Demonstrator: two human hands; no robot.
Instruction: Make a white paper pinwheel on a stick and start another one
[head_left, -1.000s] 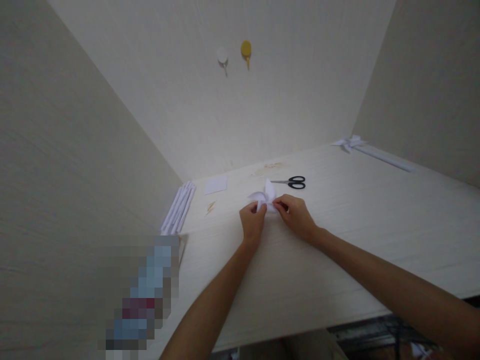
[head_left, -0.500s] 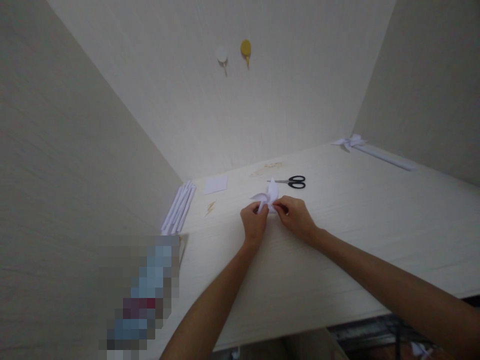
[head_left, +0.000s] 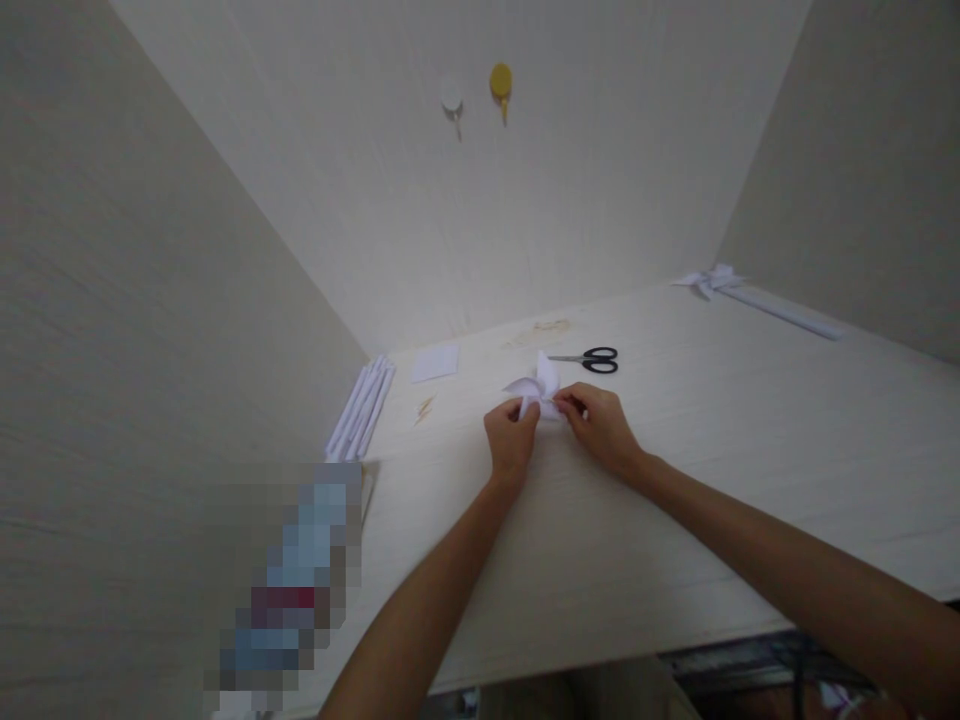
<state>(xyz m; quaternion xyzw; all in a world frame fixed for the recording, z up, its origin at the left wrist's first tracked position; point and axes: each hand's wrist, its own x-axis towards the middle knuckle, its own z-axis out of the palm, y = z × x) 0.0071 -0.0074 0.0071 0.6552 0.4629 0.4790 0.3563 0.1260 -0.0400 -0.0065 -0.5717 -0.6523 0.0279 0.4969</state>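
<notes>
A small white folded paper shape (head_left: 538, 385) with pointed flaps lies on the pale wooden table (head_left: 675, 480). My left hand (head_left: 511, 440) pinches its near left side. My right hand (head_left: 600, 428) pinches its near right side, fingertips close to the left hand's. Both hands hold the paper just above or on the tabletop; the lower part of the paper is hidden behind my fingers.
Black-handled scissors (head_left: 592, 359) lie just behind the paper. A white paper square (head_left: 435, 362) and a bundle of white rolled strips (head_left: 361, 410) sit at the left wall. Another white paper bow with a long strip (head_left: 750, 297) lies far right. Two round hooks (head_left: 477, 90) hang on the back wall.
Both hands stay on the folded paper and have shifted slightly away from me; the flaps sit a little more upright. The view has tilted a bit.
</notes>
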